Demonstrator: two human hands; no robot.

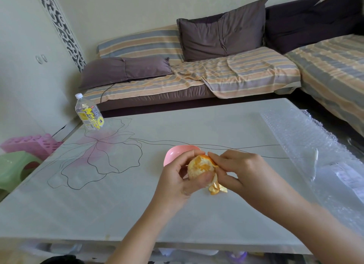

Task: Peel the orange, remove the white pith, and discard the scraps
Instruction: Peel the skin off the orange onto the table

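My left hand grips a partly peeled orange above the table, its pale pith and bare flesh facing me. My right hand pinches the orange peel at the fruit's top right edge; a strip of that peel hangs down below the fruit between my hands. A pink bowl stands on the table just behind my left hand, partly hidden by my fingers.
The table has a glass top with a flower drawing. A plastic bottle stands at its far left corner. Bubble wrap covers the right side. Pink and green stools stand left of the table, a sofa behind.
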